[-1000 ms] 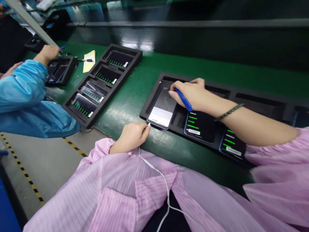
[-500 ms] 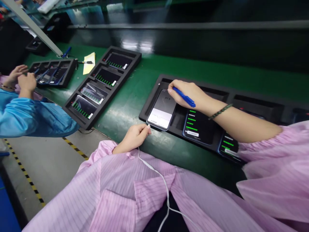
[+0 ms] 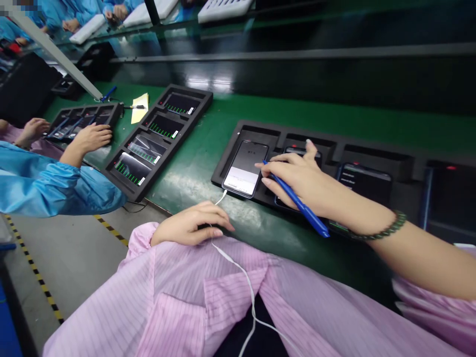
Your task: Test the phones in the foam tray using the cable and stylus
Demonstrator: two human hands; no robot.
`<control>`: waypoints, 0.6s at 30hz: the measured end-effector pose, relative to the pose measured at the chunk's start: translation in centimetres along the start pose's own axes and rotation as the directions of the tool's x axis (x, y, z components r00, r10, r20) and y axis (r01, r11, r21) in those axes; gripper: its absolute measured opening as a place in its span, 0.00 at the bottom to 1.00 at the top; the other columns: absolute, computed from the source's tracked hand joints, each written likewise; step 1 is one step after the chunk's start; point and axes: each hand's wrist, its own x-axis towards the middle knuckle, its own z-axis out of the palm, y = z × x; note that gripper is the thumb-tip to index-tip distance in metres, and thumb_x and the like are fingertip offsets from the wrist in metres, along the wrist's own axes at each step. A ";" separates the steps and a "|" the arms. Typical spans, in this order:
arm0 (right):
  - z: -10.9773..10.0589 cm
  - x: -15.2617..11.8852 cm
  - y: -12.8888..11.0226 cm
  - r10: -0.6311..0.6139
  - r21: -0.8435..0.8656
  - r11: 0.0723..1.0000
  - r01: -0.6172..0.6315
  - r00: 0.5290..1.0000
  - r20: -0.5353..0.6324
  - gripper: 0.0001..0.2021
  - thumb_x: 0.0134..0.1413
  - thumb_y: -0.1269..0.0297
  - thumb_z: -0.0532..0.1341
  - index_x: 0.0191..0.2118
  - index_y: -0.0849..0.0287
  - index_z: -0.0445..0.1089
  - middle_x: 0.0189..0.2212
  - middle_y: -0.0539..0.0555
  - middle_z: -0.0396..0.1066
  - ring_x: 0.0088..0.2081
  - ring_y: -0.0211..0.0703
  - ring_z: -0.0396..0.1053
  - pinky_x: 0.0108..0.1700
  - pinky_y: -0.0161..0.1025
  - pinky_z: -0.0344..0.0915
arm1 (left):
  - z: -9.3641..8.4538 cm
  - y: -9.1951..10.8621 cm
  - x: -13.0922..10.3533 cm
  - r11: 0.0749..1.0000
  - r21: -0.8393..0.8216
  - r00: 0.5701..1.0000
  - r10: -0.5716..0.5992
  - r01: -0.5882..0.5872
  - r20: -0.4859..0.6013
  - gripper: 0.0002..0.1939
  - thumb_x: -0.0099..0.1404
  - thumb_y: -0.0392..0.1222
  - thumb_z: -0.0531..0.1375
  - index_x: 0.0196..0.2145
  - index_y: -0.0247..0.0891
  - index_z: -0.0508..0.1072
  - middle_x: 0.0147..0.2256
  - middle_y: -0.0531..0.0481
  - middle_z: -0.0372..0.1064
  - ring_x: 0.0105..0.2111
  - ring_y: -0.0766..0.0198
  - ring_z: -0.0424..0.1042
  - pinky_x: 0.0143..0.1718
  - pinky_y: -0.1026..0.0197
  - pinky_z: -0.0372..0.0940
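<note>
At the left end of the near black tray (image 3: 216, 174) lies a phone (image 3: 242, 171) with a partly white, partly grey screen. A white earphone cable (image 3: 238, 267) is plugged into its lower edge. My left hand (image 3: 193, 224) rests by the bench edge, fingers stretched out. The cable passes behind it and comes out below; whether the fingers touch it is hidden. A blue pen (image 3: 297, 198) is tucked in my right hand (image 3: 301, 181), which hovers beside the lit phone with spread fingers. Under that hand sits a second phone (image 3: 314, 154), mostly covered. Another phone (image 3: 366, 181) lies farther right.
A second black tray (image 3: 201, 106) of phones with green bars stands to the left. Beyond it are a yellow paper (image 3: 140, 109), a black pen (image 3: 134, 107) and another tray (image 3: 115, 111) near a co-worker's hand (image 3: 91, 139). More co-workers sit across the bench.
My left hand has come away from the cable plug, now in the phone, and opened near the bench edge. My right hand has moved down and right with the pen, uncovering the phone's top.
</note>
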 end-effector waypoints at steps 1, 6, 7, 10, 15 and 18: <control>-0.2 0.0 -0.2 0.004 -0.003 1.000 -0.004 1.000 -0.025 0.12 0.66 0.56 0.50 0.41 0.51 0.70 0.43 0.54 0.77 0.50 0.57 0.69 0.67 0.75 0.35 | 0.0 0.2 0.1 0.999 -0.038 0.996 0.014 -0.010 0.083 0.14 0.74 0.44 0.55 0.49 0.42 0.78 0.52 0.43 0.75 0.54 0.57 0.72 0.60 0.54 0.63; -0.5 -0.6 -1.3 -0.003 -0.034 0.999 0.002 0.999 -0.053 0.12 0.66 0.57 0.50 0.42 0.52 0.70 0.40 0.55 0.76 0.51 0.60 0.69 0.65 0.78 0.37 | 0.1 0.2 0.4 0.983 -0.181 0.960 0.082 -0.033 0.269 0.17 0.74 0.48 0.54 0.51 0.43 0.79 0.55 0.40 0.75 0.56 0.54 0.72 0.62 0.51 0.62; -0.4 -0.8 -1.5 -0.004 -0.039 0.999 0.003 0.999 -0.046 0.12 0.66 0.57 0.50 0.42 0.52 0.70 0.39 0.56 0.76 0.51 0.60 0.70 0.64 0.79 0.37 | 0.0 0.1 0.3 0.978 -0.206 0.952 0.097 -0.036 0.292 0.18 0.74 0.50 0.54 0.50 0.42 0.80 0.54 0.39 0.75 0.55 0.54 0.73 0.62 0.51 0.63; -0.2 -1.7 -1.8 -0.007 -0.035 0.999 0.005 0.999 -0.051 0.13 0.68 0.57 0.49 0.41 0.53 0.69 0.40 0.56 0.76 0.51 0.59 0.70 0.63 0.81 0.40 | -0.4 -0.3 -0.3 0.975 -0.222 0.947 0.092 -0.022 0.308 0.20 0.73 0.56 0.56 0.46 0.41 0.82 0.51 0.39 0.77 0.52 0.54 0.75 0.59 0.53 0.65; -0.3 -2.8 -1.6 -0.042 -0.018 0.999 0.039 0.978 -0.205 0.12 0.70 0.55 0.50 0.43 0.53 0.68 0.43 0.55 0.77 0.49 0.55 0.72 0.65 0.78 0.40 | -0.6 -0.3 -0.9 0.987 -0.111 0.976 0.134 -0.117 0.169 0.18 0.74 0.50 0.57 0.39 0.35 0.82 0.40 0.40 0.80 0.42 0.61 0.77 0.50 0.59 0.68; -1.0 -2.8 -1.5 -0.055 -0.024 0.998 0.050 0.965 -0.257 0.10 0.70 0.56 0.52 0.45 0.53 0.68 0.44 0.54 0.77 0.48 0.54 0.73 0.65 0.78 0.41 | -0.9 1.1 -0.3 0.984 -0.002 0.978 0.176 -0.177 0.112 0.15 0.75 0.45 0.57 0.38 0.35 0.79 0.37 0.42 0.80 0.38 0.62 0.76 0.46 0.60 0.67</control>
